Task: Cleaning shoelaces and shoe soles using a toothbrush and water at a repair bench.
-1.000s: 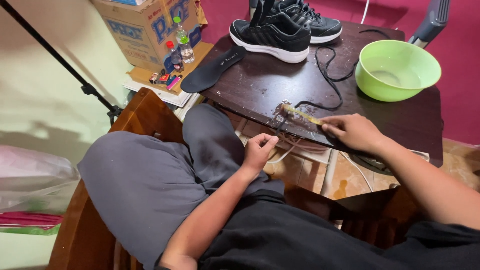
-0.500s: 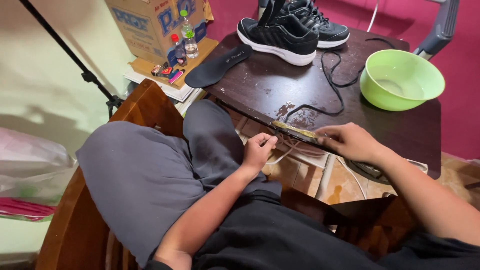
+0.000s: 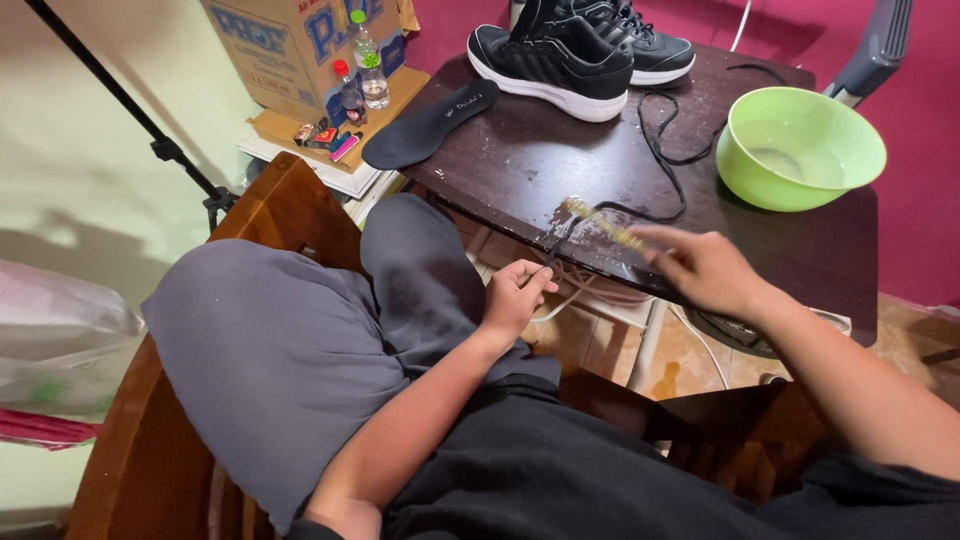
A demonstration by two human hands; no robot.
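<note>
I sit on a brown wooden chair [image 3: 285,205] at a dark, scuffed wooden table [image 3: 520,165]. The wall behind it [image 3: 930,170] is deep magenta, while the wall on my left [image 3: 90,210] is pale green. Under the table, the tiled floor [image 3: 690,360] looks beige and stained. A black tripod leg [image 3: 120,105] crosses the pale wall.

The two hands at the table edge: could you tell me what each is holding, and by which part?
Left hand pinches the black shoelace by its end; right hand holds a small brush by its handle.
</note>
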